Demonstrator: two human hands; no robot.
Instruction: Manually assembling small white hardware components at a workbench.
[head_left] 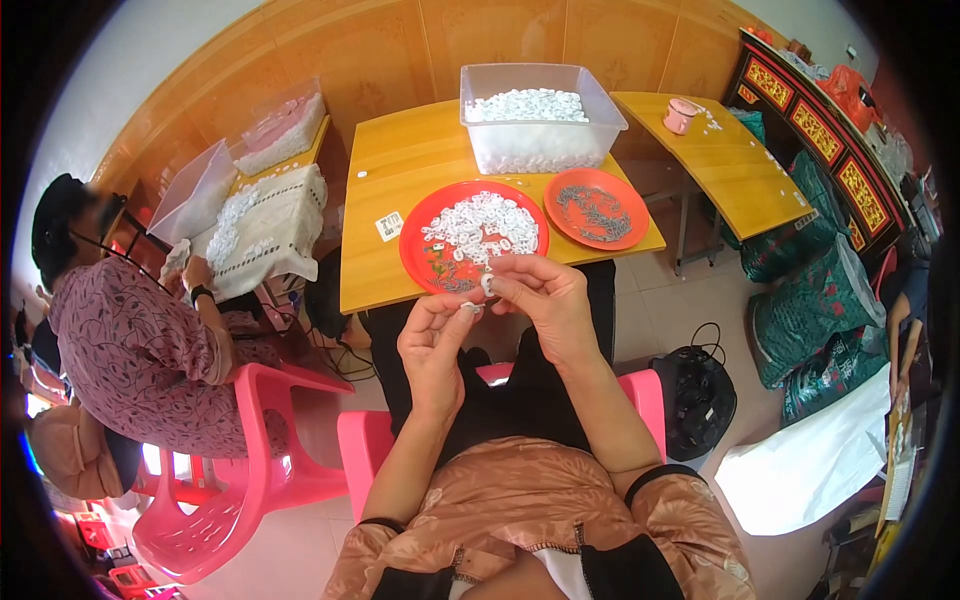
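Observation:
Over the near edge of a round red tray [411, 250], both my hands are raised close together. My right hand [548, 305] pinches a small white oval plastic piece [488, 284] between thumb and fingertips. Just below and left of it, my left hand [433, 352] is pinched on another small white plastic piece [473, 309], mostly covered by the fingers. Many similar white pieces [485, 220] are heaped in the tray, with thin grey metal parts [452, 277] near its front. An orange plate [637, 207] to the right carries more grey metal parts [600, 215].
A clear plastic bin [545, 150] full of white pieces stands behind the tray on the yellow table [375, 165]. To the left, a person [150, 350] sits at another table. A pink cup [680, 117] is on the right-hand table; green sacks [815, 300] lie beyond.

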